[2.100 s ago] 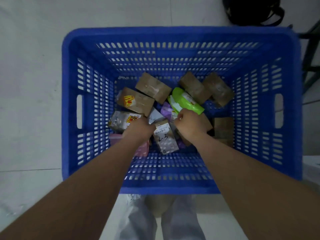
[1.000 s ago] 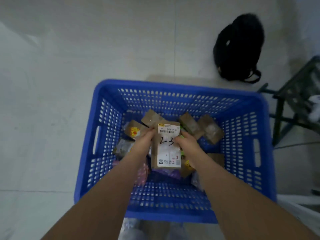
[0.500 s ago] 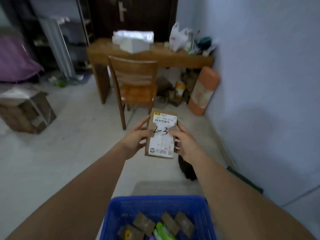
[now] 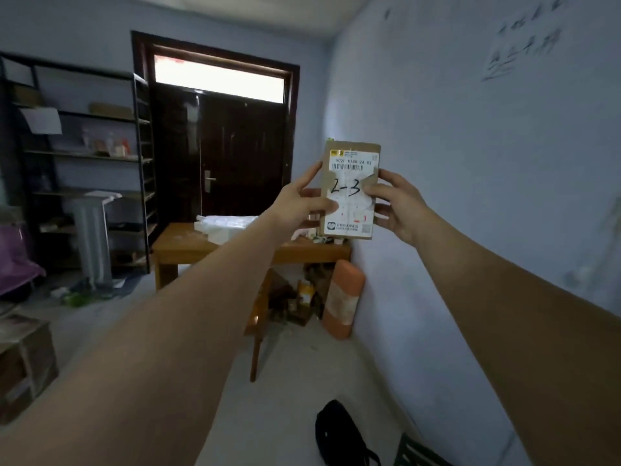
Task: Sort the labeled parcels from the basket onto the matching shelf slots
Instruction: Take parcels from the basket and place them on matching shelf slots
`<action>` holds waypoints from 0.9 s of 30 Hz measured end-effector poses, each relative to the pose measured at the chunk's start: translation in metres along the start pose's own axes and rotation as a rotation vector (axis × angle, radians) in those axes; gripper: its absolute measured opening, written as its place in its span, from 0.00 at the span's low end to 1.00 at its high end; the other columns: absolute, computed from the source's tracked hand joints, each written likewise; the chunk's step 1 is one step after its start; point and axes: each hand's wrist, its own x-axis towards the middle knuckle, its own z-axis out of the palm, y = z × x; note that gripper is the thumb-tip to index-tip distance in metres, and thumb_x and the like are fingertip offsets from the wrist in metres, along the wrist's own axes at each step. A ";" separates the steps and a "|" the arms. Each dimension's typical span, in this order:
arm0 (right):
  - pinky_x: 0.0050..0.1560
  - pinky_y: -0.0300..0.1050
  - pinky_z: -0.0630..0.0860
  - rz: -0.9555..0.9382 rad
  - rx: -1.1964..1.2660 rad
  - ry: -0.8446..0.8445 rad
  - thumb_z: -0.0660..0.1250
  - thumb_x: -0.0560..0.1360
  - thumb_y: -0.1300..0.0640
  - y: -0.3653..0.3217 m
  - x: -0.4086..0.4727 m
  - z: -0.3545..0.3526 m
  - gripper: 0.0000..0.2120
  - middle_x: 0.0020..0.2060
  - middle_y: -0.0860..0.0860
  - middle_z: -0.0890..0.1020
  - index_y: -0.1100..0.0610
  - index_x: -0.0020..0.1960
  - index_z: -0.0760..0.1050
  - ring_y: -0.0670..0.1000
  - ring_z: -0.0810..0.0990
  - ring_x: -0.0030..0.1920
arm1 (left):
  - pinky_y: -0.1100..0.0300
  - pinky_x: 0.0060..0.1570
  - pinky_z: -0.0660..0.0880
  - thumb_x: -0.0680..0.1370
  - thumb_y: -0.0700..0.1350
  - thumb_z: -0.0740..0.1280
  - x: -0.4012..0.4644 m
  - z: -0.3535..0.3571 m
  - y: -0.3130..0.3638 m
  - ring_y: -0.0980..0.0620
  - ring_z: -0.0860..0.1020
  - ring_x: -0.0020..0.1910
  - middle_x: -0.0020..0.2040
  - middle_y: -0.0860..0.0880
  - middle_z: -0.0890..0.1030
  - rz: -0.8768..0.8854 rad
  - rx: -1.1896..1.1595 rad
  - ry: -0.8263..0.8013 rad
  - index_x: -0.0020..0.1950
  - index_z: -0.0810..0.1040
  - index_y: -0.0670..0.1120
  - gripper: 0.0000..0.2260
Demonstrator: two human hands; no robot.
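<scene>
So you're holding the parcel [image 4: 350, 193] marked 2-3 up between left hand [image 4: 300, 203] and right hand [image 4: 394, 205], both grips pinching its edges, shelf [image 4: 84, 156] far left, nothing placed yet.

A dark double door [image 4: 232, 156] is seen behind a wooden table [image 4: 188, 248]. An orange roll [image 4: 342, 302] is leaned against the wall; a black backpack [image 4: 339, 435] is left on the floor.

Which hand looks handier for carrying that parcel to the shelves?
Probably the left hand: the black metal shelving stands on that side. Both it and the right hand grip the brown cardboard parcel marked 2-3.
</scene>
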 end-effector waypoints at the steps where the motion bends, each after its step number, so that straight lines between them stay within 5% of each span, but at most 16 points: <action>1: 0.51 0.51 0.79 -0.021 -0.011 0.008 0.68 0.73 0.62 -0.017 -0.004 -0.002 0.18 0.48 0.52 0.83 0.50 0.61 0.73 0.54 0.82 0.47 | 0.51 0.47 0.81 0.72 0.33 0.69 -0.001 0.002 0.015 0.47 0.82 0.52 0.57 0.46 0.81 0.024 0.001 -0.010 0.74 0.61 0.59 0.37; 8: 0.47 0.48 0.80 -0.108 -0.057 0.068 0.70 0.73 0.61 -0.079 -0.029 -0.012 0.19 0.49 0.53 0.83 0.51 0.62 0.71 0.54 0.82 0.47 | 0.45 0.53 0.79 0.72 0.33 0.69 -0.001 0.017 0.073 0.46 0.82 0.52 0.54 0.45 0.82 0.114 0.001 -0.090 0.70 0.65 0.58 0.33; 16: 0.54 0.51 0.79 -0.161 -0.040 0.068 0.70 0.73 0.60 -0.094 -0.025 -0.018 0.18 0.51 0.53 0.82 0.50 0.61 0.71 0.55 0.82 0.51 | 0.47 0.50 0.80 0.72 0.32 0.69 -0.001 0.025 0.097 0.46 0.82 0.52 0.53 0.44 0.82 0.150 0.014 -0.090 0.67 0.66 0.59 0.31; 27: 0.49 0.48 0.79 -0.128 -0.008 0.119 0.69 0.73 0.63 -0.088 -0.049 -0.085 0.21 0.50 0.55 0.83 0.51 0.63 0.71 0.53 0.82 0.46 | 0.56 0.41 0.81 0.72 0.32 0.70 0.006 0.094 0.083 0.47 0.82 0.51 0.53 0.46 0.82 0.125 -0.030 -0.117 0.61 0.68 0.62 0.30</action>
